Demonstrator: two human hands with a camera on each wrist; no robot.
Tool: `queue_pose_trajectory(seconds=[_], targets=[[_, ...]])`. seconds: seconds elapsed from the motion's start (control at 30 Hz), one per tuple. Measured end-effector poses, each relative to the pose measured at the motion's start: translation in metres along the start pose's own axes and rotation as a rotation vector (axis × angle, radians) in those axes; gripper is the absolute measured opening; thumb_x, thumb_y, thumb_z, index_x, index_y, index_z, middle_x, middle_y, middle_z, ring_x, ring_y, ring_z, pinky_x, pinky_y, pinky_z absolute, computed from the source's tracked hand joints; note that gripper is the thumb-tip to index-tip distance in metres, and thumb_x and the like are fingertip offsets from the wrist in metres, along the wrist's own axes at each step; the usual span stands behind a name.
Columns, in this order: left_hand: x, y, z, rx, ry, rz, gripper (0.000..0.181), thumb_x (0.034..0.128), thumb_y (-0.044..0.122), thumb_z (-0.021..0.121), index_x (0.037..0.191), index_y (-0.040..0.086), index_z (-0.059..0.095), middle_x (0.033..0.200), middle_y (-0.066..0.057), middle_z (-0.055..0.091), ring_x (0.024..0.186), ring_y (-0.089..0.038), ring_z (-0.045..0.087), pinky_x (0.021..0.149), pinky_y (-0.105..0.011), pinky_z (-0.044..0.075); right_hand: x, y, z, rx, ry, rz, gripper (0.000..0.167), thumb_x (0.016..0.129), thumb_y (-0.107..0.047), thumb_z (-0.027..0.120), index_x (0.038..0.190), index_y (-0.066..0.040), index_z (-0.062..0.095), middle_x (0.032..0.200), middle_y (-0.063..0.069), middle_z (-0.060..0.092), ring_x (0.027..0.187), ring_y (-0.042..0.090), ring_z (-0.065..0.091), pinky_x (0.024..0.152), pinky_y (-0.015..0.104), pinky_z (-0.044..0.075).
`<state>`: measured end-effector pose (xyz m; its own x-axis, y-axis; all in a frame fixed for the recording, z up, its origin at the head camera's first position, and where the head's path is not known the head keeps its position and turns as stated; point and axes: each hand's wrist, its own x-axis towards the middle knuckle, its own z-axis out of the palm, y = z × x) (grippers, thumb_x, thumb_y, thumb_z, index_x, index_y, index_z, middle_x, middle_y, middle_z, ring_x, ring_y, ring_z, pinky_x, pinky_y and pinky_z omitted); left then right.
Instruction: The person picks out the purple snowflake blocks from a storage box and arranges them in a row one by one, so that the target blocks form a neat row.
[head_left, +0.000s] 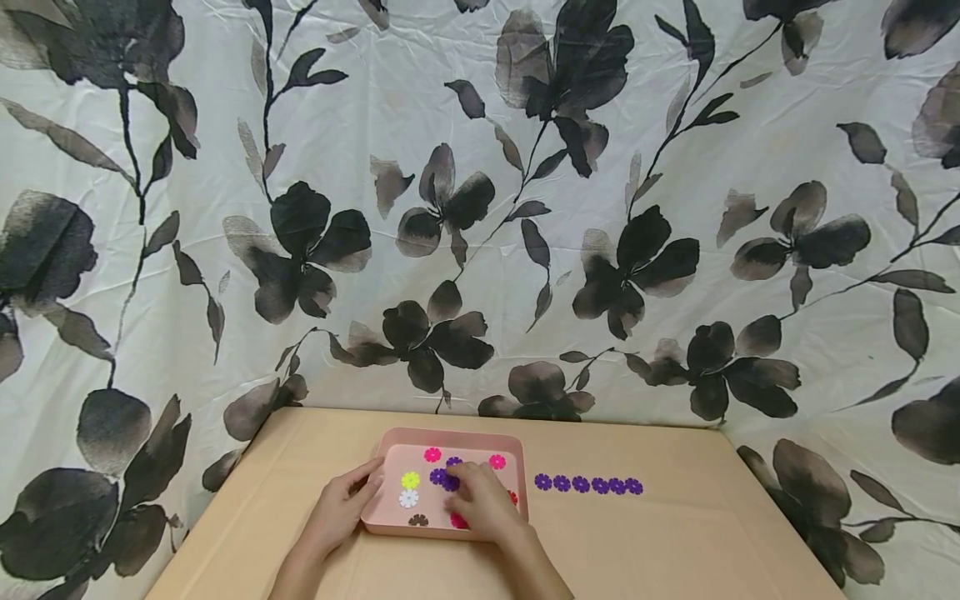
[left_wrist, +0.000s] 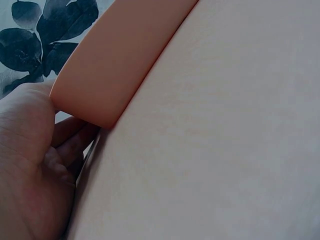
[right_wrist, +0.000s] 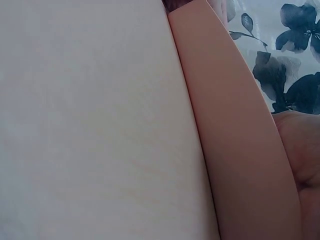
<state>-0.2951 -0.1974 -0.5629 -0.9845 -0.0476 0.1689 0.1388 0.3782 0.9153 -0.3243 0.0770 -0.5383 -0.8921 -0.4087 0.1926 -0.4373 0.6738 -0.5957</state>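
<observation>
A shallow pink tray stands on the table with flower-shaped discs in it. My left hand holds its left side, thumb at the rim and fingers against the outer wall in the left wrist view. Over the tray's middle reaches my right hand, fingertips at a purple disc; whether they pinch it is hidden. Touching that one is another purple disc. A yellow disc, a white disc and a brown disc lie to the left. Pink discs lie near the edges, some partly covered by my right hand.
To the right of the tray, several purple discs form a straight row on the tan table. Behind the table hangs a white cloth with dark flowers.
</observation>
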Motion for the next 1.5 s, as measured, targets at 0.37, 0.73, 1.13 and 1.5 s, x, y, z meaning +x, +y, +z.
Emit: queue_pose_trajectory(seconds=[0.37,0.73,1.13,1.5], targets=[[0.0,0.0,0.0,0.007,0.008,-0.005,0.044,0.1056,0.027,0.063,0.147,0.014,0.06,0.154,-0.011,0.056,0.149,-0.03,0.045,0.122,-0.045,0.037,-0.002,0.002,0.0,-0.046,0.028,-0.049,0.031,0.092,-0.01,0.078,0.123,-0.012,0.075,0.114,-0.001,0.072,0.1,0.011,0.059,0.092,0.033,0.056],[0.0,0.002,0.0,-0.001,0.005,-0.001,0.043,0.1057,0.027,0.063,0.147,0.014,0.061,0.154,-0.011,0.056,0.149,-0.03,0.045,0.122,-0.047,0.037,-0.002,0.003,-0.001,0.007,0.02,-0.002,0.018,0.09,-0.001,0.078,0.098,-0.016,0.075,0.091,-0.005,0.06,0.083,0.007,0.05,0.074,0.024,0.049],[0.0,0.001,0.001,0.014,0.01,-0.011,0.043,0.1055,0.029,0.063,0.147,0.015,0.061,0.153,-0.011,0.057,0.148,-0.028,0.046,0.121,-0.042,0.038,-0.004,0.005,-0.002,0.077,0.03,-0.006,0.017,0.088,0.001,0.08,0.088,-0.016,0.074,0.088,-0.005,0.056,0.08,0.006,0.05,0.069,0.02,0.047],[-0.001,0.003,0.0,0.005,0.01,-0.011,0.043,0.1061,0.027,0.062,0.147,0.014,0.061,0.154,-0.011,0.056,0.149,-0.03,0.045,0.122,-0.046,0.037,-0.004,0.007,-0.015,0.182,0.029,-0.001,0.014,0.089,-0.005,0.08,0.101,-0.014,0.078,0.092,-0.006,0.067,0.082,0.007,0.056,0.071,0.02,0.051]])
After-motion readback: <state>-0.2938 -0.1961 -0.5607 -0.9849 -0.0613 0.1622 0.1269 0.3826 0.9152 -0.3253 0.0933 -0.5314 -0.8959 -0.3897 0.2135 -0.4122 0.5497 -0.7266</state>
